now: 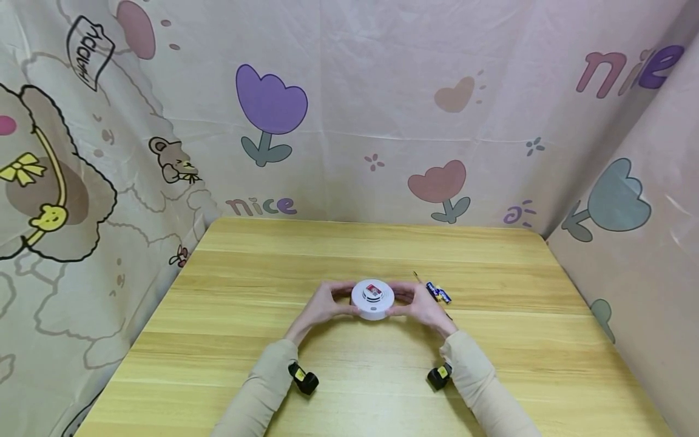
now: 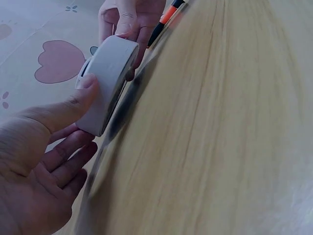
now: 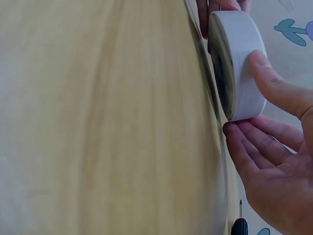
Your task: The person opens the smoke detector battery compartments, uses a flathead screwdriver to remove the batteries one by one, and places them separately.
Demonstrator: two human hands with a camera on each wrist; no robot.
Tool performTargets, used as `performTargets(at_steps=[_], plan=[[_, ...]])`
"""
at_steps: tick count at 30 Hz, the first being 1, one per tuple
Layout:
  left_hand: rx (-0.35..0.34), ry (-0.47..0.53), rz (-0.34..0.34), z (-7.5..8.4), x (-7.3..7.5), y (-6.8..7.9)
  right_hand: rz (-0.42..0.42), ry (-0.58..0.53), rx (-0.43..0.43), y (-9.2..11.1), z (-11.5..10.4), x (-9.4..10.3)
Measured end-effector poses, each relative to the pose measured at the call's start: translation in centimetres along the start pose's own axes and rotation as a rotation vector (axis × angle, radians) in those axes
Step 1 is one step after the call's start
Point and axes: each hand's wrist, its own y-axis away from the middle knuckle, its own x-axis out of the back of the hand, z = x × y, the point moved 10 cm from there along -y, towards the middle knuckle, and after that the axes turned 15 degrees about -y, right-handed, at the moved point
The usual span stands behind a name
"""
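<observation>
A round white smoke detector (image 1: 384, 297) with a red label and vent slots on top is held between two hands, face up. My left hand (image 1: 323, 304) grips its left side, the thumb on the near rim and the fingers behind and under it. On the opposite side my right hand (image 1: 425, 306) holds it the same way. In both wrist views a narrow gap shows between the detector's dark underside (image 3: 222, 68) and the table. Just beyond the right hand lies a screwdriver (image 2: 166, 22) with a black and orange handle.
Blue batteries (image 1: 445, 296) lie beside the screwdriver, right of the right hand. The wooden table (image 1: 262, 261) meets a printed curtain (image 1: 349, 121) at the back and sides. Black wrist cameras (image 1: 306, 381) hang from both sleeves over the near part of the table.
</observation>
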Motion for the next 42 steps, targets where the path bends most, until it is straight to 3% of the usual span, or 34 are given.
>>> performTargets(at_steps=[10, 20, 31, 42], plan=[[-0.026, -0.069, 0.020, 0.03, -0.08, -0.01, 0.012, 0.107, 0.024, 0.02, -0.12, -0.06], [0.026, -0.085, 0.027, -0.03, -0.04, 0.04, 0.019, 0.175, 0.034, -0.11, -0.36, -0.24], [0.010, -0.073, 0.031, 0.31, -0.19, 0.22, 0.007, 0.200, 0.060, -0.10, -0.23, -0.22], [0.009, -0.090, 0.017, 0.03, -0.32, -0.03, 0.013, 0.202, 0.033, -0.07, -0.12, -0.25]])
